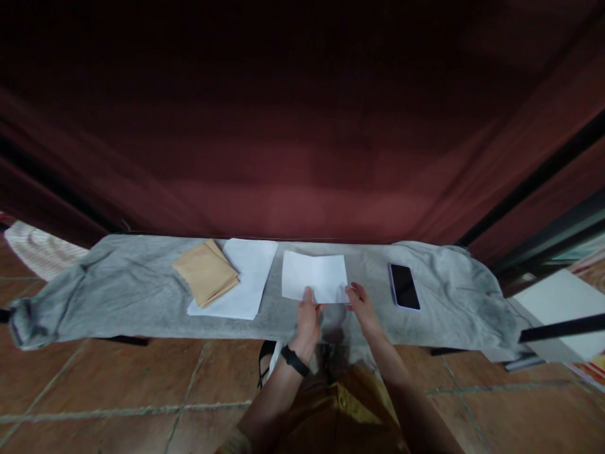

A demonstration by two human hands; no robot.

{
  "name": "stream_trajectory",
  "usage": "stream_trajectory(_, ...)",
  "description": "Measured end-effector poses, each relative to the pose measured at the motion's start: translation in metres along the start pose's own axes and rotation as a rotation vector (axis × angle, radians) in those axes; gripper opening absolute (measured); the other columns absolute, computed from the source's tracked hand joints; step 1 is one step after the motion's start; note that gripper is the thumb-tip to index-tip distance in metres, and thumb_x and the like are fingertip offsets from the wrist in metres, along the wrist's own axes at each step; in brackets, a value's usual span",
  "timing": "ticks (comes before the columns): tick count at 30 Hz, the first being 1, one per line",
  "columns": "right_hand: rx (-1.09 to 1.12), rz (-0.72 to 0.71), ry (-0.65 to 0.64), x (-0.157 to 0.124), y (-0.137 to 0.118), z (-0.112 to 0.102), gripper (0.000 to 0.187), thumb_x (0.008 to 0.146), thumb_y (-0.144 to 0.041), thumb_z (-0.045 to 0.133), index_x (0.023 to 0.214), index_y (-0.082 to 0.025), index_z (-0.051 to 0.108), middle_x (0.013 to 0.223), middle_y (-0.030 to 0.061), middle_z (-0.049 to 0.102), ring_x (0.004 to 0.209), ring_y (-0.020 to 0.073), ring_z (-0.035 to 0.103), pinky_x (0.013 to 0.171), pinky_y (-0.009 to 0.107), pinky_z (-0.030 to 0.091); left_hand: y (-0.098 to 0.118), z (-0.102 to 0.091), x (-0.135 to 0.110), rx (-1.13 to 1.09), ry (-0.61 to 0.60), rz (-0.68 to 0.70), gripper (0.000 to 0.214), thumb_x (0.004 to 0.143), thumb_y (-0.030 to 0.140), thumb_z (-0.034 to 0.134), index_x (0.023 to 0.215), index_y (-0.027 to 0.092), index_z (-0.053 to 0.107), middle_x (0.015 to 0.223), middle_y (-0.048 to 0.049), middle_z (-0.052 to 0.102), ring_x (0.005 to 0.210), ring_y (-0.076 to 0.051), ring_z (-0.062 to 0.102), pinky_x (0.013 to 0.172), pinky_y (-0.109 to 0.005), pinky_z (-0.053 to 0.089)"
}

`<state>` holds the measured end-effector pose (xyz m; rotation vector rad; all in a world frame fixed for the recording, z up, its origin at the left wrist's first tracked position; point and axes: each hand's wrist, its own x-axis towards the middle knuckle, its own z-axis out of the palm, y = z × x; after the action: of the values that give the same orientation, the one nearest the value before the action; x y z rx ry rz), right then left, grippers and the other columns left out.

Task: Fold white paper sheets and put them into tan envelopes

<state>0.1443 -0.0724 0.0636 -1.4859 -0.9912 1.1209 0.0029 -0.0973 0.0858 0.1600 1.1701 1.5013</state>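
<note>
A folded white sheet of paper lies on a grey cloth that covers a low bench. My left hand, with a black band at the wrist, pinches the sheet's near edge between thumb and fingers. My right hand grips the sheet's near right corner. To the left, a stack of tan envelopes rests partly on a pile of white sheets. A dark phone lies flat to the right of the sheet.
A dark red curtain hangs right behind the bench. The floor is reddish-brown tile. A white board and a dark bar stand at the right. A striped cloth lies at the far left.
</note>
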Motion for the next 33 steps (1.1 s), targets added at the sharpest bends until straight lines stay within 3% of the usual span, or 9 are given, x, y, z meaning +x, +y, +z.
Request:
stream_trajectory(3,0.003,0.029,-0.062,0.002,0.024,0.003,0.050,0.070,-0.052,0.065,0.106,-0.018,0.066,0.067,-0.0015,0.064,0.053,0.0160,0.056,0.048,0.027,0.047,-0.015,-0.015,0.008,-0.053,0.080,-0.160,0.012,0.097,0.025,0.059,0.105,0.018,0.064,0.090,-0.0049,0.077,0.074,-0.015,0.074,0.071,-0.027,0.061)
stream_trajectory(7,-0.043,-0.006,-0.080,0.001,0.034,0.001,0.046,0.071,-0.043,0.065,0.109,-0.018,0.065,0.062,-0.0038,0.062,0.045,0.0140,0.051,0.044,0.026,0.043,-0.014,-0.034,0.014,-0.055,0.070,-0.296,0.006,0.091,0.012,0.063,0.095,0.016,0.061,0.076,-0.0048,0.074,0.066,-0.016,0.073,0.072,-0.031,0.062)
stream_trajectory(13,-0.153,-0.024,-0.068,0.001,0.045,-0.007,0.044,0.078,-0.039,0.056,0.116,-0.018,0.062,0.068,-0.0022,0.063,0.047,0.0158,0.057,0.046,0.028,0.050,-0.006,-0.079,0.002,0.192,-0.079,-0.232,0.021,0.086,0.034,0.072,0.084,0.014,0.065,0.082,-0.0136,0.076,0.076,-0.022,0.075,0.074,-0.033,0.060)
stream_trajectory(17,-0.207,0.002,-0.095,0.001,0.055,-0.009,0.045,0.080,-0.037,0.054,0.120,-0.019,0.060,0.076,-0.0004,0.066,0.053,0.0157,0.061,0.051,0.029,0.056,-0.012,-0.088,-0.011,0.624,-0.133,0.174,0.033,0.089,0.049,0.062,0.086,0.018,0.070,0.083,-0.0084,0.076,0.077,-0.022,0.073,0.080,-0.037,0.060)
stream_trajectory(19,-0.210,0.024,-0.096,0.000,0.059,-0.009,0.045,0.080,-0.036,0.054,0.122,-0.019,0.060,0.082,0.0010,0.068,0.054,0.0155,0.062,0.052,0.030,0.058,-0.014,-0.083,-0.012,0.894,-0.213,0.471,0.032,0.096,0.044,0.052,0.104,0.021,0.072,0.110,-0.0098,0.076,0.107,-0.024,0.070,0.101,-0.041,0.053)
stream_trajectory(22,-0.221,0.001,-0.097,-0.001,0.062,-0.010,0.044,0.082,-0.037,0.052,0.122,-0.019,0.060,0.088,0.0041,0.069,0.055,0.0169,0.063,0.053,0.034,0.059,-0.019,-0.076,-0.003,1.314,-0.318,0.787,0.042,0.100,0.034,0.044,0.138,0.022,0.058,0.151,-0.0109,0.054,0.144,-0.026,0.044,0.122,-0.049,0.032)
stream_trajectory(25,-0.344,-0.148,-0.042,-0.004,0.061,-0.017,0.042,0.084,-0.038,0.051,0.120,-0.019,0.062,0.096,0.0088,0.070,0.069,0.0217,0.068,0.065,0.039,0.061,-0.028,-0.079,0.009,1.620,-0.313,0.878,0.050,0.100,0.031,0.044,0.147,0.018,0.049,0.159,-0.0148,0.043,0.151,-0.031,0.033,0.122,-0.057,0.028)
stream_trajectory(29,-0.555,-0.388,0.042,-0.007,0.052,-0.014,0.043,0.093,-0.042,0.046,0.125,-0.019,0.063,0.117,0.0149,0.067,0.108,0.0284,0.066,0.097,0.048,0.054,-0.038,-0.081,0.016,1.740,-0.279,0.959,0.055,0.101,0.030,0.040,0.154,0.015,0.040,0.161,-0.0153,0.038,0.152,-0.029,0.030,0.124,-0.055,0.027)
stream_trajectory(33,-0.556,-0.470,-0.134,-0.008,0.044,0.024,0.052,0.103,-0.045,0.031,0.139,-0.017,0.057,0.141,0.0147,0.060,0.131,0.0242,0.056,0.114,0.044,0.044,-0.042,-0.068,0.024,1.757,-0.319,0.995,0.058,0.100,0.024,0.037,0.157,0.014,0.033,0.163,-0.0132,0.035,0.153,-0.026,0.026,0.126,-0.051,0.024)
